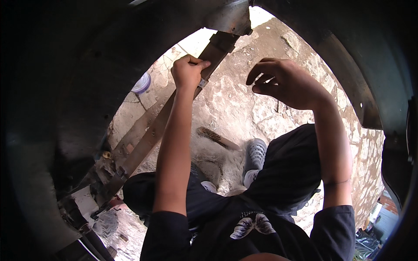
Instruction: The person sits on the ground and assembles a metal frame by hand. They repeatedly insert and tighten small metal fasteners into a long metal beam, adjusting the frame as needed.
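A long brown metal bar (150,135) runs slantwise from the lower left to the top middle, under a dark curved metal panel. My left hand (187,74) is closed at the bar's upper part, with its thumb lying on the bar's face; the other fingers are curled and partly hidden. Just below the thumb, a small light-coloured band or clip (203,82) shows on the bar. My right hand (287,85) hovers to the right of the bar, touching nothing. Its fingers are loosely bent, with a gap to the thumb and nothing visible between them.
Dark curved metal panels (355,74) surround me on both sides. On the stony ground lies a brush (217,138) near my grey shoe (255,154). A white and purple round container (142,83) stands beyond the bar. Mechanical parts (80,211) sit at lower left.
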A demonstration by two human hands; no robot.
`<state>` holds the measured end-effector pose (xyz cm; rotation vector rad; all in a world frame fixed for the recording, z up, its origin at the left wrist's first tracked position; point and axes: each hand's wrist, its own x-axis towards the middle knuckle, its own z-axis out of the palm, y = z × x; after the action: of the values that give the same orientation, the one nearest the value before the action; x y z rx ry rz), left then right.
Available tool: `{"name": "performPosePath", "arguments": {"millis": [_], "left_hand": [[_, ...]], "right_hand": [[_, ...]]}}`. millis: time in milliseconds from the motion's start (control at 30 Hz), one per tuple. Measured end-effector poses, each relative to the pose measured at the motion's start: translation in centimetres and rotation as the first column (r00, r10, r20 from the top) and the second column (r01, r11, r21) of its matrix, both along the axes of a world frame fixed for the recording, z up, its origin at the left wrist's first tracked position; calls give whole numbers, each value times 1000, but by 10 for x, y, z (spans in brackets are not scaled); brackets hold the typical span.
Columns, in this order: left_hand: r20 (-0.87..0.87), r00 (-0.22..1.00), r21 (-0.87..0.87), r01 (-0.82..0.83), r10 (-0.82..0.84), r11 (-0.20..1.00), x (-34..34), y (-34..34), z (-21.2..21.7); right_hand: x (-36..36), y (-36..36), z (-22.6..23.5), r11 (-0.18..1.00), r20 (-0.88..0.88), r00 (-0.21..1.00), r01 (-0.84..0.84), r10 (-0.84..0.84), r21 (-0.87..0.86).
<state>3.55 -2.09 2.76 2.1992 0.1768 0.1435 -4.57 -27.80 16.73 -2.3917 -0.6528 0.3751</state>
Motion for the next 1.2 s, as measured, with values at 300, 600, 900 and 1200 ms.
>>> {"name": "performPosePath", "arguments": {"millis": [300, 600, 900, 1200], "left_hand": [[-48, 999, 30, -7, 9, 1000, 1, 2, 8], [24, 994, -110, -105, 109, 988, 31, 6, -8], [-1, 996, -36, -87, 88, 996, 31, 8, 6], [151, 988, 52, -29, 21, 998, 20, 24, -7]], "right_hand": [[1, -3, -2, 997, -57, 998, 40, -36, 66], [1, 2, -2, 995, -13, 1000, 16, -15, 97], [5, -2, -1, 998, 18, 999, -28, 27, 63], [0, 3, 2, 998, 65, 996, -61, 59, 20]]}}
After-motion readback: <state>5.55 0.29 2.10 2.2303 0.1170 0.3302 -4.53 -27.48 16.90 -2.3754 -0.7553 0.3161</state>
